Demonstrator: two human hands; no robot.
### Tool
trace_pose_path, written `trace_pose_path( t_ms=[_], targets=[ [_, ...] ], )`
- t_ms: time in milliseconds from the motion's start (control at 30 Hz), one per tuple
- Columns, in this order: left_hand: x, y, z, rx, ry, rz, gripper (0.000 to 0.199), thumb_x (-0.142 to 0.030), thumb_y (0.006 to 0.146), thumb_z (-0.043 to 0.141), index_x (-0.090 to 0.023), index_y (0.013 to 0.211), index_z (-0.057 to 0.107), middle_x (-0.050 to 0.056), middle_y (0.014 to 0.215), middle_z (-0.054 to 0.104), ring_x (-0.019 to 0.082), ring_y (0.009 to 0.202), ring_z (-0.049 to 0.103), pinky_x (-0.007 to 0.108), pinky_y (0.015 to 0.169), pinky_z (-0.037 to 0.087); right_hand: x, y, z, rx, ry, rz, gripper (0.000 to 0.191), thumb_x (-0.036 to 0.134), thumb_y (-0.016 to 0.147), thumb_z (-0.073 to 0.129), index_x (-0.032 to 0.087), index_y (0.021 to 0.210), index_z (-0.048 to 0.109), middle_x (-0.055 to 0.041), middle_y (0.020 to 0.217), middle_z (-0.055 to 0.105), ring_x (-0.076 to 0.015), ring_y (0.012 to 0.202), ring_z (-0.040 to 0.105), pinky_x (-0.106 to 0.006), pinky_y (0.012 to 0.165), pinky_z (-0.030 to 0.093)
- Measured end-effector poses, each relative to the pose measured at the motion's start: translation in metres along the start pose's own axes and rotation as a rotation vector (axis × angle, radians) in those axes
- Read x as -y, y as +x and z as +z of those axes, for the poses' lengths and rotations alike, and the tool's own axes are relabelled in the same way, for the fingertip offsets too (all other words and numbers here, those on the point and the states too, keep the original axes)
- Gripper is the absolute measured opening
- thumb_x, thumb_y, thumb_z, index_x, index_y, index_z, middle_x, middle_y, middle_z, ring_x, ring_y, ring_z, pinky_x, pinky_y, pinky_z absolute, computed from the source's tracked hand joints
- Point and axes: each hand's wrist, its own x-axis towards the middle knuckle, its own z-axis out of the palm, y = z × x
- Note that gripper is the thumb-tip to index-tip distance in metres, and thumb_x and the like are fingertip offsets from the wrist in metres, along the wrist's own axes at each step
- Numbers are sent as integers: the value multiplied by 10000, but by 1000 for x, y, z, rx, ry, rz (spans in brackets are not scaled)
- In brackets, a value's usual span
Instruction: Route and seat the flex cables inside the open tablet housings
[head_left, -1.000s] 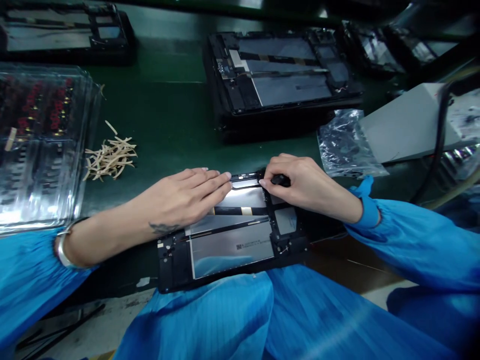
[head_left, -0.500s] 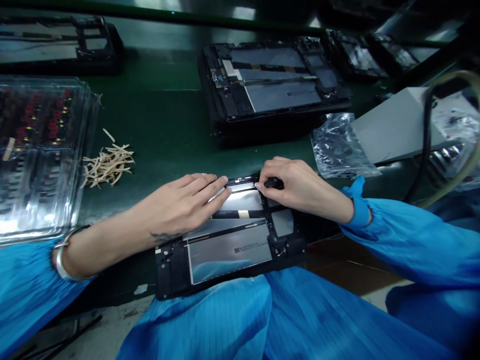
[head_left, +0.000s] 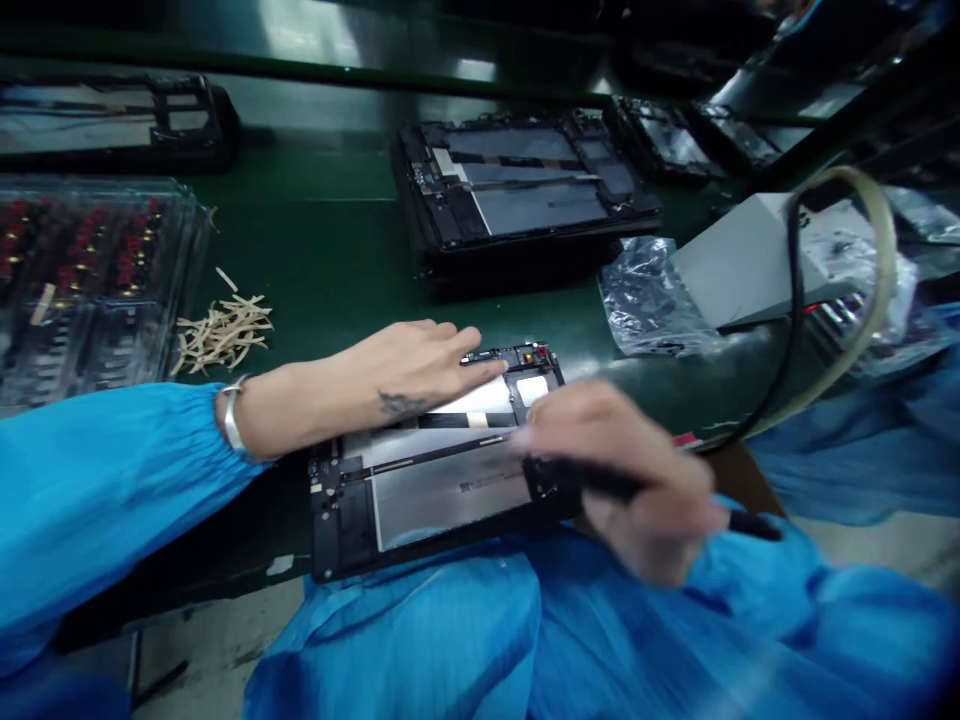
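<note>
An opened tablet (head_left: 450, 500) with a silver battery area and black frame lies at the table's front edge, against the blue gown. My left hand (head_left: 420, 365) lies over its far side, fingers stretched out, the index fingertip by the small board along the top edge. Over the tablet's right end, my right hand (head_left: 637, 470) is smeared by motion. Its fingers are wrapped round a black pen-like tool (head_left: 754, 524), whose end sticks out behind the hand. The tool's tip cannot be made out.
A stack of opened tablets (head_left: 525, 200) stands behind. To the left are a clear plastic tray (head_left: 112, 300) of small red-and-black parts and a pile of beige strips (head_left: 225, 335). At right are a plastic bag (head_left: 649, 295), a white box (head_left: 739, 260) and a looped cable (head_left: 795, 290).
My right hand has moved from the tablet's top edge toward me and to the right, and the black tool now shows lengthwise. My left hand has slid slightly right along the top edge.
</note>
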Motion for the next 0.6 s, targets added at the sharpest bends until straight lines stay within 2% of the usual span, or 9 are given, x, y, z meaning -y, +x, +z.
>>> trace_pose_path(
  t_ms=[67,133,233,300,400,467,533,600],
  targets=[
    [8,1,3,14,-198,-122,372,-214,1046,358,-188,1352,568,99,1079,643,177,793,625,283,645,423,5,-17,22,27,232,49,738,661,1018,199,219,1009,790,-58,800,637,-177,787,602,-351,735,503],
    [18,2,8,-14,-394,-204,334,-314,1054,393,-176,1189,666,78,1067,675,157,843,645,258,703,442,2,-27,41,66,386,128,771,640,1029,160,216,986,803,-33,676,586,-143,669,563,-305,641,478],
    [30,4,6,29,-600,-295,321,-374,1011,475,-186,999,735,26,934,724,139,817,659,230,713,432,-4,-30,57,10,414,151,736,660,1016,229,193,1056,797,-13,584,560,-133,584,557,-290,592,488],
    [34,4,-3,60,-697,-348,325,-399,990,497,-192,989,747,10,896,733,135,783,655,220,683,419,-7,-29,60,-54,396,96,648,648,1005,331,195,1154,771,-30,643,651,-161,645,636,-326,671,547],
    [35,0,-17,24,-784,-340,344,-446,978,514,-186,1017,736,17,949,730,142,810,640,214,690,417,-8,-26,62,-89,396,27,515,596,982,474,242,1264,718,-69,945,771,-220,911,723,-386,861,584],
    [34,-5,-20,28,-864,-321,347,-464,962,538,-173,1032,715,30,955,716,150,807,620,216,682,415,-8,-24,63,-99,387,-8,478,570,967,531,266,1299,690,-68,1062,766,-232,1021,712,-395,925,577],
    [33,-8,-18,46,-960,-323,358,-475,945,558,-154,1023,693,41,932,701,155,791,600,219,675,417,-9,-22,64,-107,377,-37,463,545,969,549,271,1324,665,-65,1105,754,-225,1058,700,-384,944,573],
    [32,-9,-14,24,-951,-347,348,-461,942,556,-145,1018,681,44,924,692,155,792,589,223,688,416,-11,-21,65,-121,354,-43,436,512,987,542,268,1331,652,-63,1125,745,-213,1079,694,-364,961,565]
  ],
)
